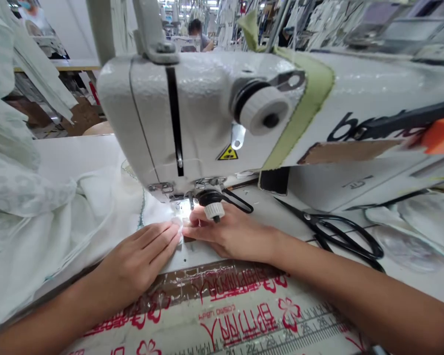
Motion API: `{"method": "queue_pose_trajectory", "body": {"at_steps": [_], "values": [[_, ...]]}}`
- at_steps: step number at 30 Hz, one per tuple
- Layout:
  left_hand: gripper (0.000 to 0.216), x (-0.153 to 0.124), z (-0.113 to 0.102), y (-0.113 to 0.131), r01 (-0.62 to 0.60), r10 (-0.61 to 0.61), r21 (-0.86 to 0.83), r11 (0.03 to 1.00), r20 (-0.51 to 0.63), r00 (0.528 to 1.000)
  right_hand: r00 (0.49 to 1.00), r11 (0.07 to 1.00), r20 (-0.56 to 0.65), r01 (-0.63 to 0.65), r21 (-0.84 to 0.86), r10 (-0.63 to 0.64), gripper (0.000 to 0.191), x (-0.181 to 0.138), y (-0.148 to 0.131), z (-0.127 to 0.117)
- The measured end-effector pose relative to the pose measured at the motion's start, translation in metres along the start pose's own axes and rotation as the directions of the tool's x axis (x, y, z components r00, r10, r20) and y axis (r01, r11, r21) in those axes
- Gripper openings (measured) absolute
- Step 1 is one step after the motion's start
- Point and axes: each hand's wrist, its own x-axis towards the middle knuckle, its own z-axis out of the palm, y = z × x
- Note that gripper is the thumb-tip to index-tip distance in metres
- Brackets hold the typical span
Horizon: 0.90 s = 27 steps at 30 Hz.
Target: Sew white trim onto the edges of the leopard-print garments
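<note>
Between left hand (137, 257) and right hand (235, 231), touching left: white cloth (178, 223).

The sewing machine (203, 118) stands across the desk (96, 148), its needle end over the person's two hands. Between the left hand (140, 259) and the right hand (237, 229) sits a small piece of cloth (177, 228). I see heaped fabric (92, 202) on the left; scissors (316, 224) lie right, just beyond the right forearm, with more cloth (425, 217) farther right. A ruler scale (274, 341) runs along the front. Well behind the machine is a co-worker (206, 43).
</note>
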Motion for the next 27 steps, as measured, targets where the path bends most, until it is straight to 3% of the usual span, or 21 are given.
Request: {"method": "queue_pose_trajectory", "body": {"at_steps": [3, 5, 8, 11, 19, 27], "values": [[0.031, 0.002, -0.001, 0.001, -0.001, 0.001, -0.004, 1.000, -0.016, 1.000, 0.991, 0.992, -0.102, -0.071, 0.104, 0.081, 0.027, -0.001, -0.003, 0.005], [0.028, 0.003, -0.001, 0.001, -0.021, 0.021, 0.012, 1.000, -0.035, 0.999, 0.987, 0.987, -0.101, -0.114, 0.112, 0.125, 0.030, -0.001, -0.007, 0.009], [0.027, 0.002, -0.001, 0.001, -0.019, 0.020, 0.028, 0.999, -0.038, 0.999, 0.978, 0.974, -0.072, -0.204, -0.101, 0.197, 0.033, 0.001, -0.013, 0.013], [0.029, 0.000, 0.000, 0.001, 0.004, -0.004, 0.022, 1.000, -0.006, 1.000, 0.956, 0.897, -0.108, -0.292, -0.331, 0.272, 0.034, 0.002, -0.018, 0.017], [0.029, 0.000, -0.001, -0.001, -0.004, 0.004, -0.003, 1.000, -0.053, 0.999, 0.953, 0.857, -0.096, -0.302, -0.417, 0.289, 0.034, 0.002, -0.022, 0.020], [0.030, 0.004, -0.002, -0.004, -0.001, 0.000, -0.035, 0.999, -0.029, 1.000, 0.943, 0.852, -0.118, -0.331, -0.405, 0.311, 0.034, 0.002, -0.022, 0.024]]}}
